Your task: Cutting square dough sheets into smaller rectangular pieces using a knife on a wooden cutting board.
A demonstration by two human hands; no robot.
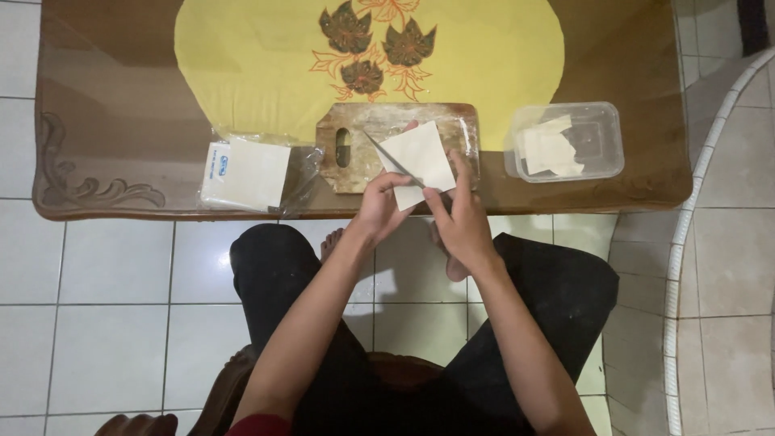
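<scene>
A pale square sheet of dough (420,157) lies on a wooden cutting board (347,165) at the near edge of the table. My left hand (378,211) grips a knife (387,157) whose thin blade runs diagonally over the sheet's left edge. My right hand (458,216) presses its fingers on the sheet's near right corner.
A clear plastic bag with a stack of white square sheets (246,173) lies left of the board. A clear plastic container (601,121) with cut pieces stands at the right. A yellow embroidered cloth (242,64) covers the brown table (105,105). Tiled floor lies below.
</scene>
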